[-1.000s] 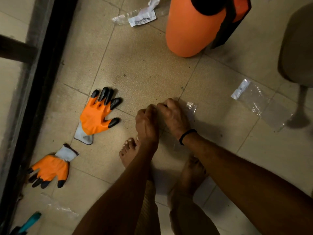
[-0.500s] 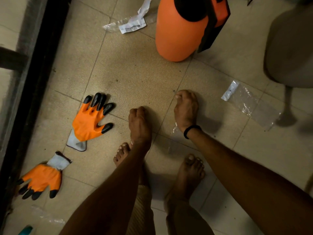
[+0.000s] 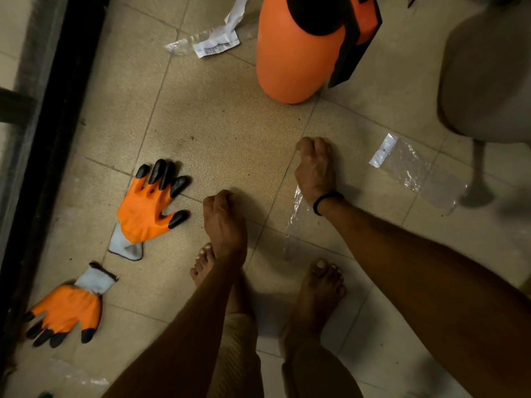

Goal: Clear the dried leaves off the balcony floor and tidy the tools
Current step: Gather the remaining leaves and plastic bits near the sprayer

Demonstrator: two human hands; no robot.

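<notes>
Beige tiled balcony floor point(image 3: 230, 133). Orange plastic sprayer tank point(image 3: 290, 58) upright at top. Orange black-clawed fabric glove point(image 3: 143, 214) flat beside left hand point(image 3: 224, 222), second matching glove point(image 3: 67, 310) further left. Both hands low, fingers curled, right hand point(image 3: 314, 170) too; contents: can't tell. Clear plastic film strip point(image 3: 294, 214) by right wrist.

Open floor point(image 3: 230, 133) ahead of me; orange sprayer point(image 3: 290, 61) blocks the far edge, glove point(image 3: 143, 211) lies left, plastic bag point(image 3: 413, 168) right.

Upper glove point(image 3: 146, 208): on floor point(image 3: 224, 133), left of left hand point(image 3: 222, 222).
Lower glove point(image 3: 67, 310): nearer, further left.
Sprayer point(image 3: 290, 53): behind both hands.
Bag point(image 3: 413, 168): right of right hand point(image 3: 314, 170).
</notes>
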